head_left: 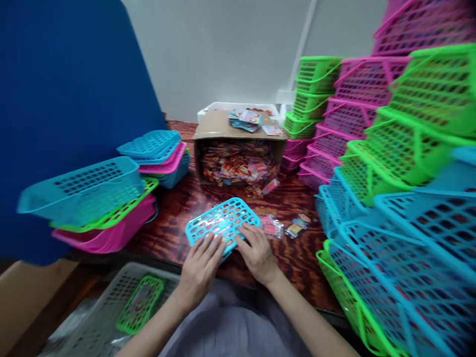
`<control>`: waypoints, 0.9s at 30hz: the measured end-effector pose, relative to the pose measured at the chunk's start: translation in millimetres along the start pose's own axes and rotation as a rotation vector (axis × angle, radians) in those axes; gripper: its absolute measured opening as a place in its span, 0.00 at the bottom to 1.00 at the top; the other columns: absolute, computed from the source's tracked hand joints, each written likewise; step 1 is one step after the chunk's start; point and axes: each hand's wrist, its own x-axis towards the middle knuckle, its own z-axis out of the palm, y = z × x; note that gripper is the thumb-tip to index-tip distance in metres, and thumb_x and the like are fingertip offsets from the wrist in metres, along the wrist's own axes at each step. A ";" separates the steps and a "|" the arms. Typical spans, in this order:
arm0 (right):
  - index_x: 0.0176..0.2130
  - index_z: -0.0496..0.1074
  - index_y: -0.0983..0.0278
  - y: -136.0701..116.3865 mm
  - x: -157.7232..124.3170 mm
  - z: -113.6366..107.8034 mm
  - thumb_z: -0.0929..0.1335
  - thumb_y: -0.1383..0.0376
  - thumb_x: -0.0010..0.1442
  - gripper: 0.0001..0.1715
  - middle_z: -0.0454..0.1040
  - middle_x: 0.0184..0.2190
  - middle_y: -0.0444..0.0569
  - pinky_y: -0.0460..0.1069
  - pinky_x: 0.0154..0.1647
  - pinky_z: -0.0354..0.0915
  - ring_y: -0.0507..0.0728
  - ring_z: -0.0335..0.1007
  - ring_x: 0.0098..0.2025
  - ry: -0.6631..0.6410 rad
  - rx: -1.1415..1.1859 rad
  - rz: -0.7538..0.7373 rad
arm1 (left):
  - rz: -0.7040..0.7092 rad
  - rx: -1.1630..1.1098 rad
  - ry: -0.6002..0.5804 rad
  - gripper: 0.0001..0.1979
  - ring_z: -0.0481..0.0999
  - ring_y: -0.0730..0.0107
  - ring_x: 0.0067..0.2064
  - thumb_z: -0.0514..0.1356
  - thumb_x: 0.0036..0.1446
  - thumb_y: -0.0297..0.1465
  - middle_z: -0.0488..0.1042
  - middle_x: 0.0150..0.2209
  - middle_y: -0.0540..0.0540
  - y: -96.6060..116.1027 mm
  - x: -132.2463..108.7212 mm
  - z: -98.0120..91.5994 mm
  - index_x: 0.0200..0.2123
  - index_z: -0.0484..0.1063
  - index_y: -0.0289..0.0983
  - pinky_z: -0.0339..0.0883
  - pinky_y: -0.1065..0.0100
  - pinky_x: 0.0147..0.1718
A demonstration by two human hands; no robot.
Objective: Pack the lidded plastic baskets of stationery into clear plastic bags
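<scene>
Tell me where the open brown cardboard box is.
In the head view, the open brown cardboard box sits upper centre, beyond the blue perforated plastic lid.

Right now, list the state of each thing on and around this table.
Blue perforated panel: lying under both hands; fastened or loose, cannot tell.
Left hand: fingers resting on the panel.
Right hand: at the panel's edge.
Cardboard box: open in front.
Packets: heaped inside the box.
Right-side baskets: stacked high.
Left-side baskets: piled.
Grey crate: open-topped.
</scene>
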 end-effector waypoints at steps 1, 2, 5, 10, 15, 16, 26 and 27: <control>0.47 0.74 0.62 -0.1 1.0 1.5 0.65 0.70 0.65 0.12 0.76 0.48 0.55 0.58 0.56 0.66 0.61 0.66 0.58 0.011 -0.018 0.000 | 0.001 0.002 0.017 0.28 0.61 0.54 0.66 0.53 0.64 0.20 0.69 0.61 0.39 -1.9 -1.9 3.7 0.66 0.57 0.36 0.57 0.50 0.63; 0.46 0.75 0.61 -0.1 2.1 3.4 0.65 0.70 0.65 0.12 0.77 0.47 0.54 0.57 0.54 0.67 0.60 0.66 0.57 0.028 -0.036 0.002 | 0.002 0.000 0.040 0.28 0.62 0.54 0.66 0.53 0.64 0.20 0.70 0.61 0.40 -4.1 -2.9 7.3 0.66 0.57 0.37 0.58 0.51 0.62; 0.43 0.76 0.60 -1.1 4.5 8.0 0.64 0.70 0.65 0.12 0.78 0.45 0.51 0.56 0.52 0.67 0.59 0.68 0.54 0.070 -0.073 0.017 | 0.016 -0.028 0.112 0.28 0.67 0.56 0.63 0.54 0.64 0.22 0.74 0.57 0.41 -9.2 -0.3 12.9 0.66 0.59 0.39 0.61 0.54 0.60; 0.49 0.74 0.61 -10.1 3.1 -3.1 0.65 0.67 0.65 0.13 0.75 0.49 0.55 0.60 0.56 0.65 0.62 0.66 0.58 -0.016 0.060 0.097 | 0.006 -0.093 0.077 0.25 0.67 0.57 0.63 0.56 0.65 0.27 0.74 0.57 0.40 -9.8 7.3 -4.6 0.64 0.61 0.38 0.61 0.53 0.60; 0.51 0.72 0.59 6.6 -0.3 -15.2 0.63 0.62 0.66 0.16 0.73 0.52 0.53 0.63 0.61 0.58 0.62 0.64 0.58 0.125 0.355 0.531 | -0.154 -0.262 -0.069 0.19 0.67 0.59 0.62 0.52 0.68 0.32 0.73 0.58 0.40 -9.2 14.3 -25.3 0.59 0.67 0.38 0.60 0.52 0.60; 0.50 0.72 0.61 13.5 1.1 -13.8 0.62 0.58 0.66 0.18 0.73 0.51 0.54 0.62 0.58 0.60 0.62 0.66 0.56 0.184 0.413 0.684 | -0.205 -0.308 -0.050 0.17 0.70 0.61 0.59 0.51 0.68 0.31 0.75 0.55 0.41 -10.1 16.9 -26.4 0.57 0.70 0.39 0.63 0.54 0.58; 0.23 0.73 0.65 51.5 19.9 13.0 0.64 0.41 0.55 0.32 0.69 0.18 0.44 0.48 0.26 0.60 0.55 0.64 0.24 0.074 0.635 1.032 | -0.300 -0.254 -0.084 0.21 0.66 0.54 0.60 0.53 0.68 0.37 0.66 0.63 0.37 -9.4 24.0 -14.7 0.60 0.67 0.35 0.62 0.50 0.57; 0.22 0.72 0.65 51.9 18.6 12.4 0.65 0.41 0.55 0.31 0.68 0.17 0.43 0.48 0.26 0.59 0.55 0.63 0.24 0.065 0.637 1.033 | -0.277 -0.223 -0.107 0.23 0.65 0.52 0.60 0.54 0.67 0.38 0.65 0.64 0.36 -7.3 22.1 -14.1 0.62 0.64 0.35 0.61 0.49 0.57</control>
